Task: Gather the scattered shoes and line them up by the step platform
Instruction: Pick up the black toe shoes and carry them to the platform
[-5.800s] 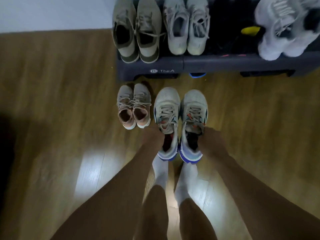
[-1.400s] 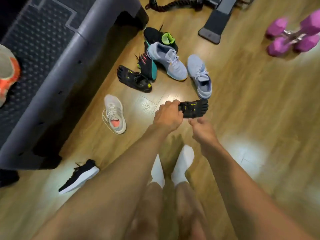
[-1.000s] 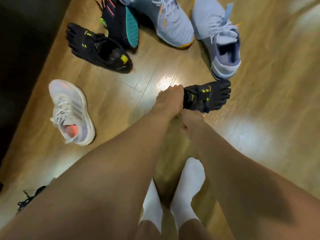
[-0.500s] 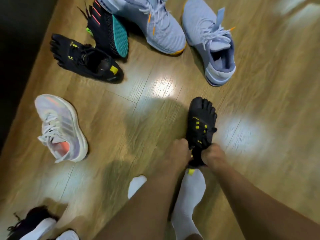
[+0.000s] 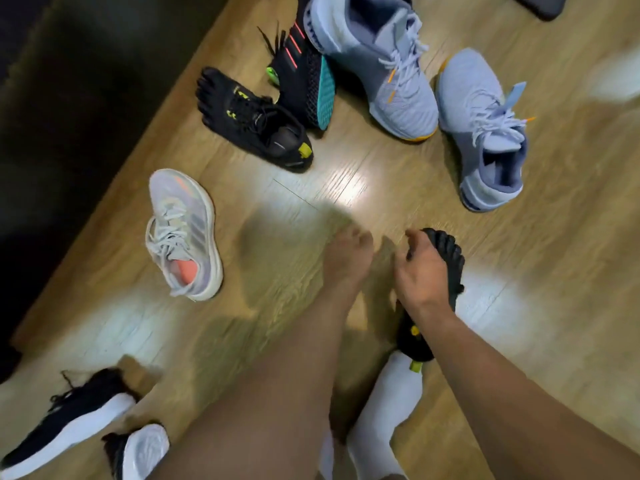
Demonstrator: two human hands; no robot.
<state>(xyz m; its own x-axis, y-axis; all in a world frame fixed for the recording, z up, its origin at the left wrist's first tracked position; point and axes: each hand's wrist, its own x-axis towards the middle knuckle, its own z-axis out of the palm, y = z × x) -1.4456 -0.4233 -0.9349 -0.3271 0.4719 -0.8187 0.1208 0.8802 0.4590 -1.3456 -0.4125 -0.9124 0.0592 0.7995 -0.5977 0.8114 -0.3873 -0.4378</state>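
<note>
My right hand [image 5: 420,271] grips a black five-toe shoe [image 5: 448,258] from above, just off the wooden floor over my white-socked foot [image 5: 384,410]. To its left, my left hand [image 5: 348,252] hovers with loosely bent fingers and holds nothing. The matching black toe shoe [image 5: 256,123] lies further up. Beside that one are a black shoe with a teal sole [image 5: 308,77] on its side and two light blue high-tops [image 5: 381,64] [image 5: 485,133]. A white sneaker with a pink lining [image 5: 183,233] lies left of centre. The dark step platform [image 5: 52,98] fills the upper left.
Two black sneakers with white soles [image 5: 65,424] [image 5: 138,448] lie at the bottom left, near the platform's edge. A dark flat object [image 5: 540,5] shows at the top right corner. Bare wooden floor stretches to the right of my hands.
My left hand has let go of the black toe shoe and moved left. My right hand has shifted from the heel to over the shoe's top.
</note>
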